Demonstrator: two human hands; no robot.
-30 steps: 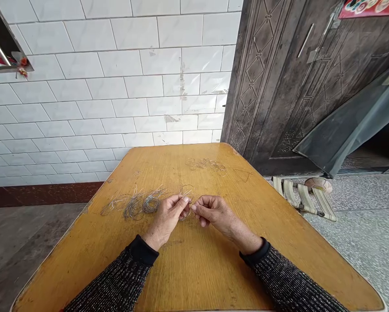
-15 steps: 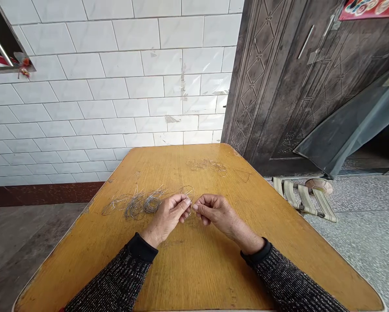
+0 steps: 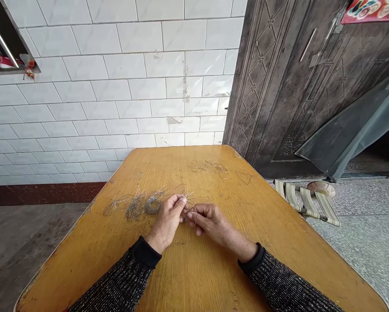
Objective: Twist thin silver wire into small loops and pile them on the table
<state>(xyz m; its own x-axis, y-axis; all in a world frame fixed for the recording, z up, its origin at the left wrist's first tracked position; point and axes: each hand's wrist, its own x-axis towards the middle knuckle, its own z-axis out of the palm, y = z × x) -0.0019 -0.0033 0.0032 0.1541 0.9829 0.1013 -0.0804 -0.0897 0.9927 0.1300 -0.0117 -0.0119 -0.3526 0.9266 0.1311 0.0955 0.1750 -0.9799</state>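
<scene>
My left hand [image 3: 168, 220] is closed in a pinch on thin wire [image 3: 182, 186], whose loop and loose ends stick out above the fingertips. Just to its right, my right hand [image 3: 212, 222] pinches part of the same wire between thumb and forefinger, a little lower than the left fingertips. Left of my hands, several wire coils lie in a row on the table: a grey coil [image 3: 153, 203] nearest, a second grey coil [image 3: 135, 208] beside it, and a looser bundle [image 3: 116, 203] farthest left. The fingers hide part of the held wire.
The wooden table [image 3: 194, 268] carries thin copper-coloured wire loops [image 3: 210, 166] toward its far end and a single bent wire [image 3: 245, 177] at the right. Beyond stands a white tiled wall [image 3: 142, 91]. A strap-seated stool [image 3: 306, 201] and a dark door [image 3: 279, 108] are on the right.
My right hand has moved slightly down and left, now lower than the left fingertips. My left hand has tilted more upright, and the wire loop above it has shifted left.
</scene>
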